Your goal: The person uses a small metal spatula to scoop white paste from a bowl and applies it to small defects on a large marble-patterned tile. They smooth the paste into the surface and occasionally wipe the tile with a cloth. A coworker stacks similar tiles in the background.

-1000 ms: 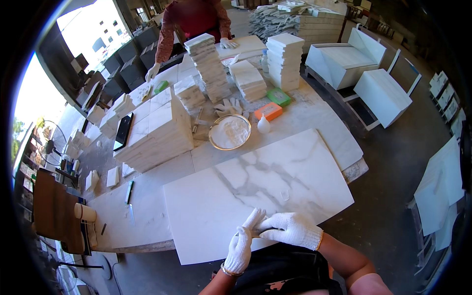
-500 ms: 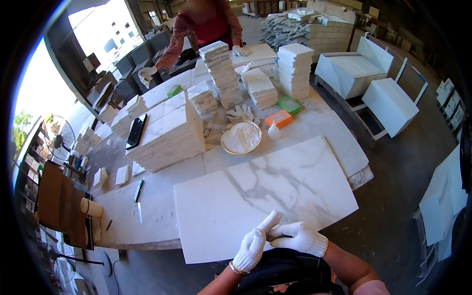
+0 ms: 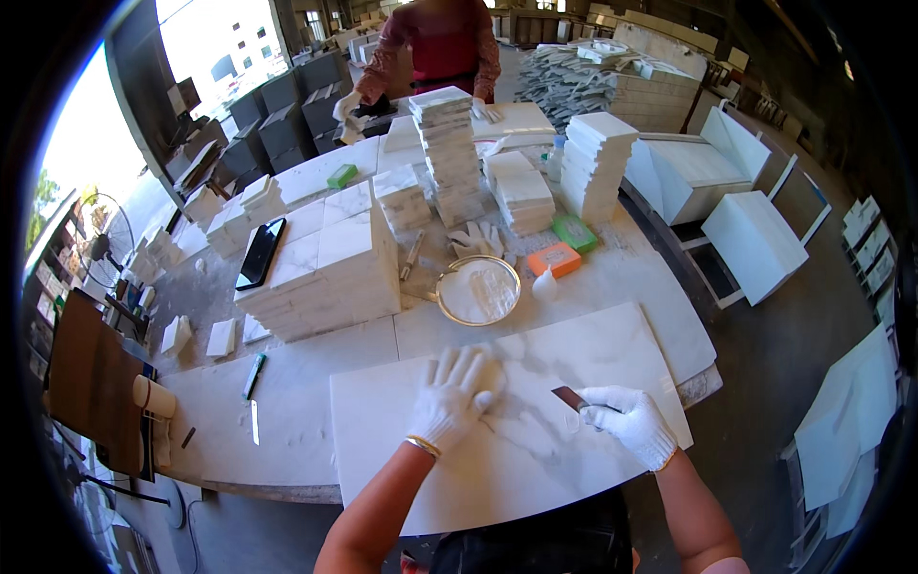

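A large white marble slab [image 3: 382, 469] with grey veins lies in front of me on the worktable. My left hand [image 3: 451, 394], in a white knit glove, rests on it with fingers spread, holding nothing. Also gloved, my right hand [image 3: 626, 424] grips a small flat dark scraper blade [image 3: 568, 397] between thumb and fingers, its edge over the slab next to a small translucent spot [image 3: 572, 421]. Beyond the slab stands a gold-rimmed bowl [image 3: 517, 292] with a white paste or powder in it, beside a small white squeeze bottle [image 3: 545, 285].
Stacks of marble tiles [image 3: 445, 153] stand across the table, one bearing a phone [image 3: 260, 253]. Orange [image 3: 555, 259] and green boxes [image 3: 575, 232] sit past the bowl. A green-handled knife [image 3: 254, 377] lies at left. Another person [image 3: 445, 48] works at the far side.
My hands, together at the slab's near edge before, have parted. The left has moved forward onto the slab and spread; the right has gone up and right, with the scraper blade now showing.
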`<state>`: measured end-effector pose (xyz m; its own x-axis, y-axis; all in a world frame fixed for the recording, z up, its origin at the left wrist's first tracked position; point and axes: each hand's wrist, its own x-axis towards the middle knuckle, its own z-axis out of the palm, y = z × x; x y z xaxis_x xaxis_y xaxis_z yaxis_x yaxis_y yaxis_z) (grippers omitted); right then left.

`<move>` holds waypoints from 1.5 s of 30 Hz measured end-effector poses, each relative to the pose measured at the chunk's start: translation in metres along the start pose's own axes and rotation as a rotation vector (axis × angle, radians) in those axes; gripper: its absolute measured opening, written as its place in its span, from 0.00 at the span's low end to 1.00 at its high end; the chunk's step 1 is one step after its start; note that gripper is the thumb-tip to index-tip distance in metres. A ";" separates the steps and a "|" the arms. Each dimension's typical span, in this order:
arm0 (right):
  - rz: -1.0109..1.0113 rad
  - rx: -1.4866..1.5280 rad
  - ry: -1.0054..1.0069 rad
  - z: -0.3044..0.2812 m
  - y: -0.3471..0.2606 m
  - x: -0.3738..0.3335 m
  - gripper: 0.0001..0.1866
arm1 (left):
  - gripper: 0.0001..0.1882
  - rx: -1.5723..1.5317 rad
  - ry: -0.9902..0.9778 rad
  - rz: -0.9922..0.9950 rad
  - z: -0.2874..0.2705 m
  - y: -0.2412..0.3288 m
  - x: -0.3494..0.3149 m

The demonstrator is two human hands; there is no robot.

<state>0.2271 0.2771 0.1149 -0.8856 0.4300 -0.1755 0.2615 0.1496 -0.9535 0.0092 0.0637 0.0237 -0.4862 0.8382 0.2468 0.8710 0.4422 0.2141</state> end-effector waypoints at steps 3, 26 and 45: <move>-0.005 -0.022 0.015 0.013 -0.026 0.037 0.15 | 0.37 0.033 0.070 -0.258 0.010 -0.049 -0.004; -0.009 0.145 -0.019 0.053 0.007 0.177 0.10 | 0.37 0.100 0.079 -0.458 0.006 -0.061 0.005; 0.085 0.160 -0.059 0.032 0.009 0.143 0.14 | 0.35 0.104 0.054 -0.476 0.008 -0.060 0.005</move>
<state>0.0901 0.3113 0.0733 -0.8852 0.3813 -0.2666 0.2763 -0.0301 -0.9606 -0.0447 0.0440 0.0050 -0.8324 0.5192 0.1938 0.5526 0.8039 0.2198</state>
